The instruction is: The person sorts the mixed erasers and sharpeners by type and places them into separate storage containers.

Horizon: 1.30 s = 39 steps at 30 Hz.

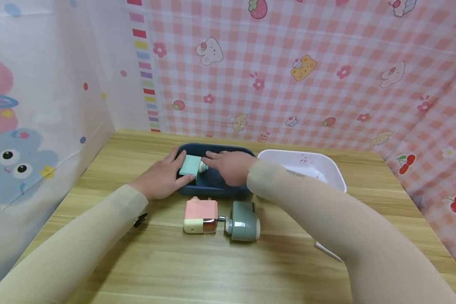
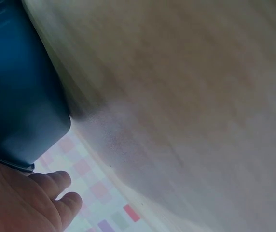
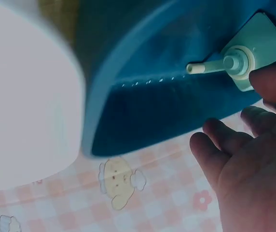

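Note:
A mint-green crank pencil sharpener [image 1: 190, 165] lies inside the navy blue basket [image 1: 216, 192], its crank [image 3: 232, 63] toward the right. My left hand [image 1: 161, 177] holds its left side, thumb along the near edge and a finger at the far edge. In the left wrist view, two other fingers [image 2: 68, 205] of that hand extend beyond the basket rim. My right hand [image 1: 232, 166] reaches over the basket with loosely extended fingers, its thumb [image 3: 274, 82] right beside the crank hub. A pink and cream sharpener [image 1: 200, 211] and a dark green sharpener [image 1: 244, 217] stand in front of the basket.
A white basket [image 1: 336, 173] stands right of the blue one, partly behind my right sleeve [image 1: 308, 190]. A thin pale edge [image 1: 328, 251] shows beneath that sleeve. Patterned cloth [image 1: 289, 97] hangs behind the wooden table [image 1: 167, 270] and at both sides.

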Tool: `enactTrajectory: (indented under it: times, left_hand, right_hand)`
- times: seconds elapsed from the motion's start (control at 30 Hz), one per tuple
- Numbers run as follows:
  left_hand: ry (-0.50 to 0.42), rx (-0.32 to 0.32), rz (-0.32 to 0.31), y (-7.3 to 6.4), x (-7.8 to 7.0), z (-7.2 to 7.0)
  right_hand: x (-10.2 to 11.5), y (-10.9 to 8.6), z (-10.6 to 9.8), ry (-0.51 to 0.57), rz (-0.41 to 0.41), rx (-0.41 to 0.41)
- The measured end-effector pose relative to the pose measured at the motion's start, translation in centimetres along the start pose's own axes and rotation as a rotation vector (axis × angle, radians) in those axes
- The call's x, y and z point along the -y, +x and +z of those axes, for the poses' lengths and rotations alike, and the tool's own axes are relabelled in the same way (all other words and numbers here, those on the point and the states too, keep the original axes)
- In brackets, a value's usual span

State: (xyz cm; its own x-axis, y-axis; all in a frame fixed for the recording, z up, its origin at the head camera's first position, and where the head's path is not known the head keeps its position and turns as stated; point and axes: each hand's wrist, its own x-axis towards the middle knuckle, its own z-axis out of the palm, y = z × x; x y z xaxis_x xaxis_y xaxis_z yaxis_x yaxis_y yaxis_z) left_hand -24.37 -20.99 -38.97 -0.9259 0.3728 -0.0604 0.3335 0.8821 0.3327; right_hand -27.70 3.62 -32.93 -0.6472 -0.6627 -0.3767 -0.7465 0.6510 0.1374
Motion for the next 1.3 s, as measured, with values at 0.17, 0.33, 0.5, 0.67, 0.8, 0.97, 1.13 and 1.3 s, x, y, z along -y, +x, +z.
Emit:
enactTrajectory:
  times: [0.17,0.33,0.5,0.67,0.8,0.97,1.13,1.3]
  left_hand:
    - [0.002,0.005,-0.007,0.0,0.1,0.1]
    - [0.001,0.004,-0.009,-0.1,0.1,0.2]
    - [0.001,0.000,0.000,-0.1,0.2,0.2]
    - [0.000,-0.009,0.014,-0.2,0.1,0.2]
    - [0.000,-0.013,0.016,-0.3,0.0,0.2]
    - [-0.001,-0.007,0.013,-0.2,0.0,0.0]
    - [-0.007,0.005,0.013,-0.2,0.2,0.0]
    - [-0.005,0.006,0.016,-0.1,0.3,0.1]
  right_hand:
    - [-0.9,-1.7,0.2,0.029,0.006,-0.020]
    - [-1.5,-3.9,0.6,0.098,0.030,-0.056]
    - [-1.6,-6.2,1.2,0.116,0.049,-0.079]
    - [-1.3,-8.4,2.0,0.079,0.008,-0.134]
    - [-1.1,-10.2,2.7,0.066,-0.036,-0.183]
    - [-1.0,-12.0,3.6,0.088,-0.083,-0.231]
    - [-0.5,-13.1,4.5,0.109,-0.151,-0.260]
    - [-0.3,-13.5,5.6,0.105,-0.210,-0.263]
